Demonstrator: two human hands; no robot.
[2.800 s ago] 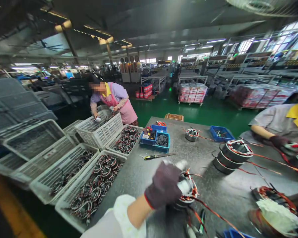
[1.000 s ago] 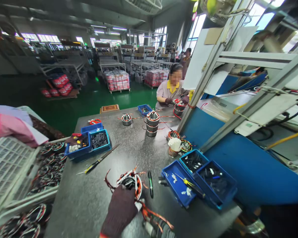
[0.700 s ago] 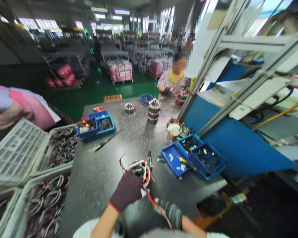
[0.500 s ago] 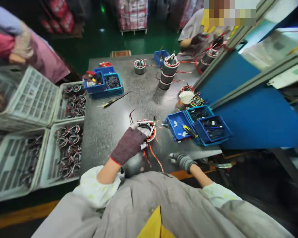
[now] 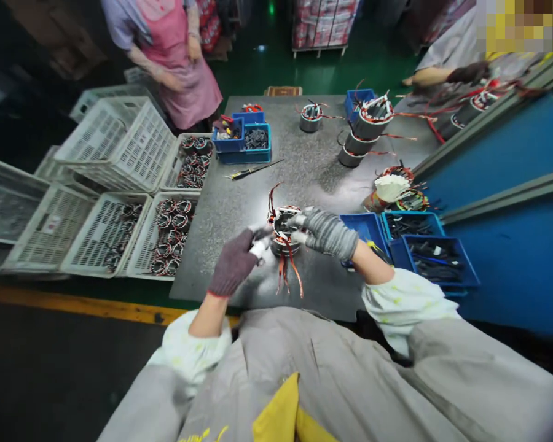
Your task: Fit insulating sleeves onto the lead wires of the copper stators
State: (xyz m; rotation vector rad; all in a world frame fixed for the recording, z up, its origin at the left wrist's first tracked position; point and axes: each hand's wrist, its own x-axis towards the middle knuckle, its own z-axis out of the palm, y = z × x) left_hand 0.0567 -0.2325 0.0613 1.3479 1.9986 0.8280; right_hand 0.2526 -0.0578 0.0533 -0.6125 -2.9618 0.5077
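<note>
A motor stator (image 5: 286,247), a grey metal ring with white insulation and red-brown copper leads, stands upright on the grey table in front of me. My left hand (image 5: 236,261), in a maroon knit glove with white fingertips, is at its left side, thumb and fingers apart. My right hand (image 5: 330,234), in a grey striped glove, reaches over the right rim, its thumb and fingers closed on the stator's upper edge. What lies under the right fingertips is partly hidden. Leads hang from the stator's near side, and others stick up at the back left.
Blue bins (image 5: 437,261) of dark parts stand right, more bins (image 5: 244,156) at back left. A screwdriver-like tool (image 5: 253,170) lies near them. Stacked stators (image 5: 359,146) and a single one (image 5: 310,120) stand farther back. White crates (image 5: 141,261) line the left. Two other people are beyond the table.
The view has swung left. My right hand has come from the table's front edge up to the stator. My left hand has moved off the ring's top to its left side.
</note>
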